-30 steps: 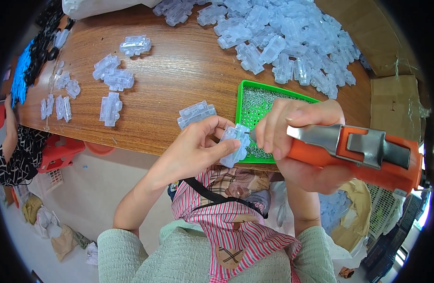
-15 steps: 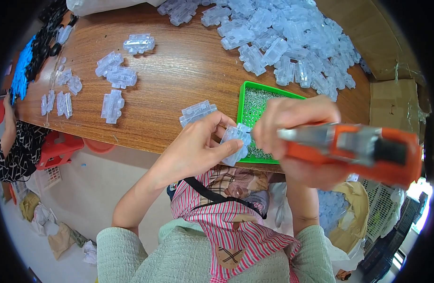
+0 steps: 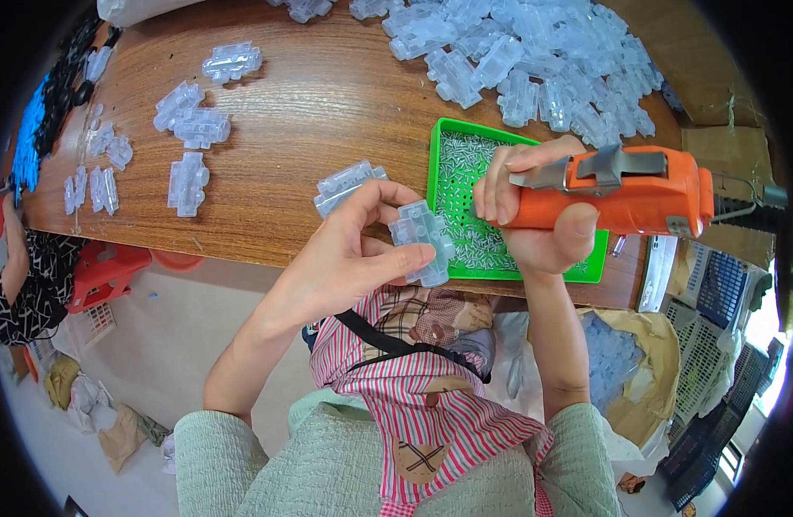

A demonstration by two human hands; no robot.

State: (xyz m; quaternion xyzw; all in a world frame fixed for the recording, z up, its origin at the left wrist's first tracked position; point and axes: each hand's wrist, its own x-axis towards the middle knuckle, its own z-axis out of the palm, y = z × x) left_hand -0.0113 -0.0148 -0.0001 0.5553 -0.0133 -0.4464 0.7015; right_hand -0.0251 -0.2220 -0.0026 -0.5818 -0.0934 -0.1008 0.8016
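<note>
My left hand [image 3: 327,263] pinches a clear plastic housing [image 3: 421,233] between thumb and fingers, just off the table's front edge. My right hand [image 3: 541,252] is wrapped round an orange electric screwdriver [image 3: 633,207], which lies nearly level and has a metal clip on its side. Its front end is over the green tray [image 3: 433,168], where small silver screws [image 3: 478,155] lie in loose heaps. The screwdriver's tip is mostly hidden by my fingers. A second clear housing [image 3: 343,183] rests on the table, right behind my left hand.
A large pile of clear housings [image 3: 534,60] covers the far right of the wooden table [image 3: 302,112]. Several more [image 3: 188,183] lie at left. Cardboard [image 3: 715,164] stands at the right edge. A person's arm [image 3: 15,250] shows at far left.
My right hand has drawn the screwdriver away from the held housing and brought it over the screw tray. The left hand keeps its hold, with the housing slightly turned. The whole view has shifted a little.
</note>
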